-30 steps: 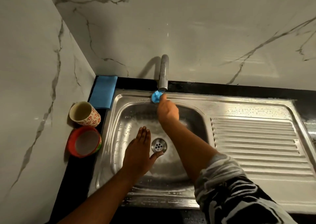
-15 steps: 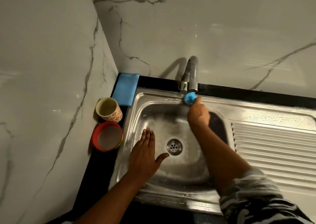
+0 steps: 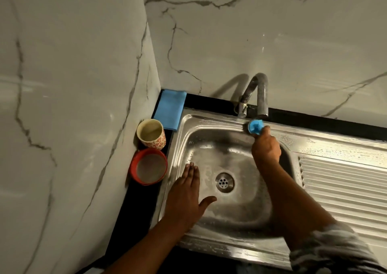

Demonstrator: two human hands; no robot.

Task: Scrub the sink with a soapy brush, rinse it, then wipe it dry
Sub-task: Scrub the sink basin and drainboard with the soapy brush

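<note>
Head view looks down on a small round blue scrub brush (image 3: 255, 126), which sits at the back rim of the stainless steel sink (image 3: 209, 120), right of the frame's centre and just under the spout of the curved grey metal tap (image 3: 261, 93). The right hand (image 3: 266, 147) grips the brush, fingers curled around it from below, so only the blue head shows above the knuckles. The left hand (image 3: 185, 198) lies flat at the left side of the basin, fingers straight and close together, thumb spread toward the round perforated metal drain (image 3: 224, 182); whether the palm presses on the steel cannot be told. Whitish film and droplets streak the basin floor and front rim.

Right of the basin runs the ribbed steel draining board (image 3: 343, 190), its upper strip beaded with water. A black-and-white patterned sleeve (image 3: 335, 250) covers the right forearm at the lower right.

Left of the sink, on the black counter (image 3: 136, 211), stand a red-rimmed round bowl (image 3: 149, 170) and, just behind it, a cream cup with red floral print (image 3: 151, 134). A folded blue cloth (image 3: 170, 111) lies in the corner behind the cup. White grey-veined marble walls (image 3: 73, 85) fill the upper frame.
</note>
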